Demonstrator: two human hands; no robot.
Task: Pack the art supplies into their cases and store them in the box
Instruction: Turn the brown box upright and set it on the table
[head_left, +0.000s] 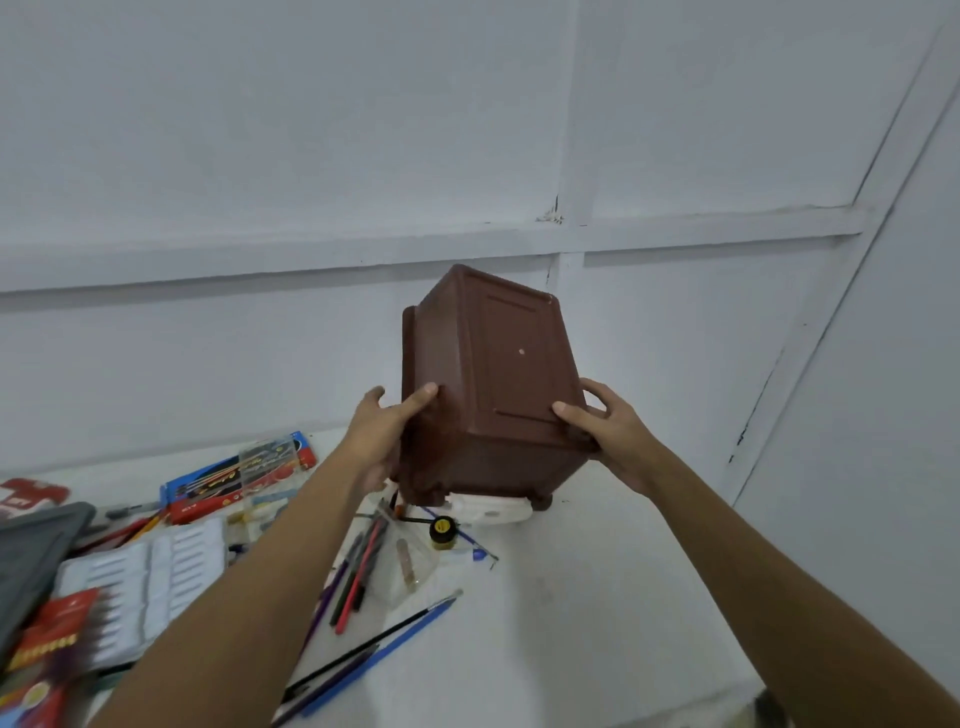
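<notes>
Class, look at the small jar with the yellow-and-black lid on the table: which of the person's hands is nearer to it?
The left hand. It grips the brown box's left side, just up-left of the jar; the right hand holds the box's right side, further off.

Brown box (493, 384): open side and contents hidden, white object (491, 509) beneath partly covered; red packs (41, 654) at lower left blurred, lettering unreadable, cut by frame edge.

pale panelled wall (260, 130) with raised battens, white tabletop (571, 597), grey tray-like edge (31, 561) at left
</notes>
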